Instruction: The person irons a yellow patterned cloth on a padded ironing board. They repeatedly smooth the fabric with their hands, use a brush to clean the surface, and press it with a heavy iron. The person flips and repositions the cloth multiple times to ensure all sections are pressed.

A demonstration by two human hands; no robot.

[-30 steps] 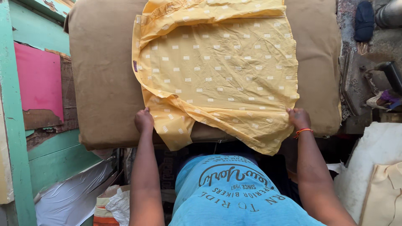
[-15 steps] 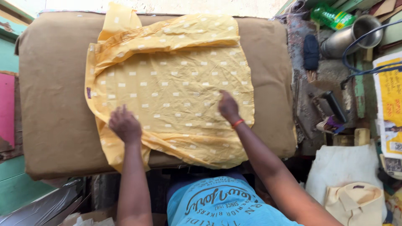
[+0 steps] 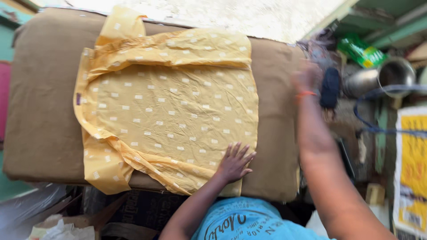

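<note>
Right now the biggest thing in front of the person is the broad brown padded board (image 3: 40, 115), covered in plain cloth and running nearly the full width of the view. Spread flat on it lies the yellow cotton garment with small white woven marks (image 3: 169, 111), its upper edge folded over in a creased band and one corner hanging off the near edge of the board. To the right sits a cluttered ledge with a dull metal cup (image 3: 393, 73), a green packet (image 3: 360, 51) and a blue cord (image 3: 378, 129) looping across it.

The left hand (image 3: 235, 162) rests palm down on the near right part of the garment, fingers spread wide and flat, holding nothing and only pressing the cloth to the board. The right hand (image 3: 307, 78) is off the garment, out over the board's right end, just beside a dark blue rounded object (image 3: 330, 87) on the ledge. It is blurred by motion, so I cannot tell whether it is open or closed, nor whether it touches that object.

To my eye, smoothing goes best if the flat hand keeps even pressure so the cloth does not slide, and if the folded top band and the drooping corner are drawn straight before anything else is laid on the fabric.
</note>
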